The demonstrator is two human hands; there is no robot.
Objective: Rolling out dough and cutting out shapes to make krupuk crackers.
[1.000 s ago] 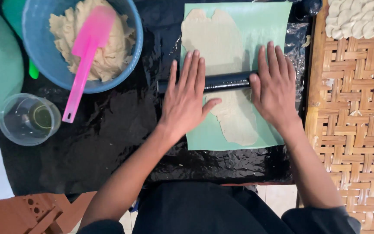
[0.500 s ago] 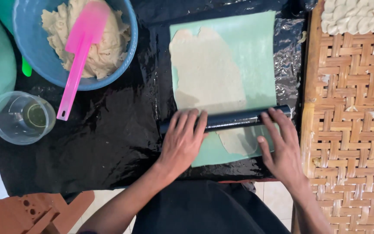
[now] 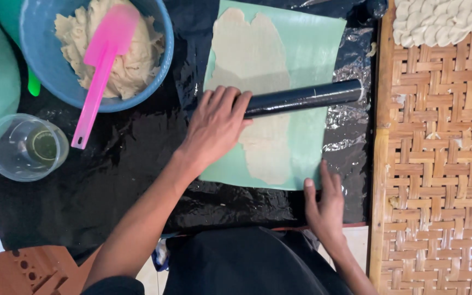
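Since 0.5 s ago, the right hand (image 3: 325, 206) left the black roller (image 3: 301, 98), resting open on the green mat's (image 3: 312, 49) 5 o'clock corner. Left hand (image 3: 214, 125) lies flat on the roller, whose long axis runs 9 to 3 o'clock across the dough sheet (image 3: 252, 60).

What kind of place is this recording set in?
Probably a home or small food-making spot: dough rolled on a green mat with a dark roller, a dough bowl, and a woven tray.

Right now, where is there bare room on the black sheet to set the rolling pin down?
Bare black sheet lies between the clear cup and the left hand, below the blue bowl. A thin strip runs under the green mat, by the right hand. The upper left is crowded.
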